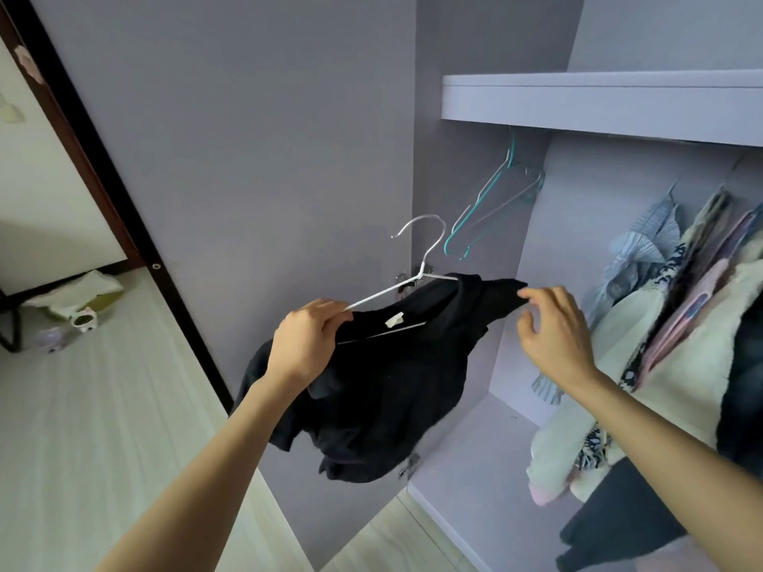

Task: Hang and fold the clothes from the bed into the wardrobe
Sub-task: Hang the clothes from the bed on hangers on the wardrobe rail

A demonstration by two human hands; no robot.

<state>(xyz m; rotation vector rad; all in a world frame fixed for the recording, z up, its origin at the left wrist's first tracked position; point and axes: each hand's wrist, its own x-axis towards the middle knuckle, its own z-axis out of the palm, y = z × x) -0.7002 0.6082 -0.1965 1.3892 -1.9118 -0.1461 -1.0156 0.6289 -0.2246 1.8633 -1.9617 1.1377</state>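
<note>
A black shirt (384, 377) with a white neck label hangs partly on a white wire hanger (417, 262) in front of the open lilac wardrobe (512, 258). My left hand (307, 338) grips the hanger's left arm together with the shirt's collar. My right hand (551, 332) pinches the shirt's right shoulder edge with thumb and forefinger, its other fingers loosely curled. The hanger's right arm pokes out bare above the cloth. The bed is out of view.
Empty teal and white hangers (483, 204) hang under the wardrobe shelf (598, 101). Several garments (677, 324) hang packed at the right. The open wardrobe door (231, 158) stands behind my left hand. Small items (78, 307) lie on the floor at the left.
</note>
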